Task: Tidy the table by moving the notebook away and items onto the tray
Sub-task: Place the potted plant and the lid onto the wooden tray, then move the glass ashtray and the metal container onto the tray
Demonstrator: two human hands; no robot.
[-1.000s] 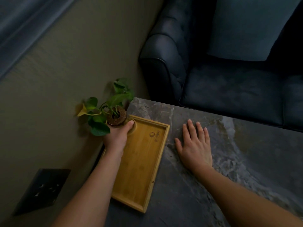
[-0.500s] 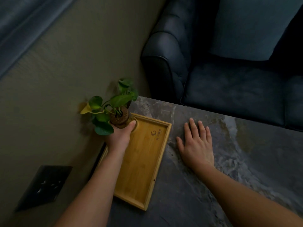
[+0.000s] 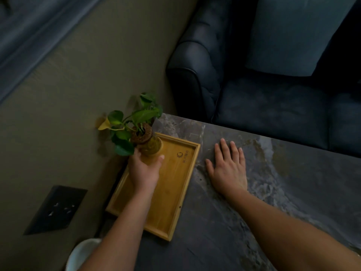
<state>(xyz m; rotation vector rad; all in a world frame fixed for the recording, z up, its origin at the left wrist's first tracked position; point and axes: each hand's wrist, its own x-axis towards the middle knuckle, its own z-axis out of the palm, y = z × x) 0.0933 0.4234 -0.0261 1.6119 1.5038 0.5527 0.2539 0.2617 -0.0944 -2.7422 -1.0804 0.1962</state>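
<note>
The left hand (image 3: 144,169) has its fingers and thumb curled round the lower part of the vase (image 3: 152,147), thumb on the right and fingers on the left. The amber glass vase stands upright in the far left corner of the tray (image 3: 170,202), just ahead of the palm. A cork (image 3: 141,133) plugs its mouth, and a leafy plant (image 3: 143,115) rises through it and spreads up and left of the grip, with one yellow leaf among the green. Whether the vase's foot rests on the tray floor cannot be told, since the hand hides it.

The wooden tray runs from the grip back toward the person under the left forearm. Its floor shows bare to the right of the grip and behind it, apart from a printed mark (image 3: 179,155) near the far rim. Its low rim runs just right of the grip. Its left side lies along the table's left edge, by the wall (image 3: 78,94).

Right of the grip and past the tray rim, the right hand (image 3: 228,169) lies flat, palm down, fingers straight, on the table (image 3: 254,222). The dark marbled top stretches bare to the right and toward the person.

Beyond the grip and to its right, a dark sofa (image 3: 273,106) with a cushion (image 3: 293,36) meets the table's far edge. Left of the grip and lower down, a dark socket plate (image 3: 56,210) sits in the wall. A white round rim (image 3: 82,253) shows beside the left forearm.
</note>
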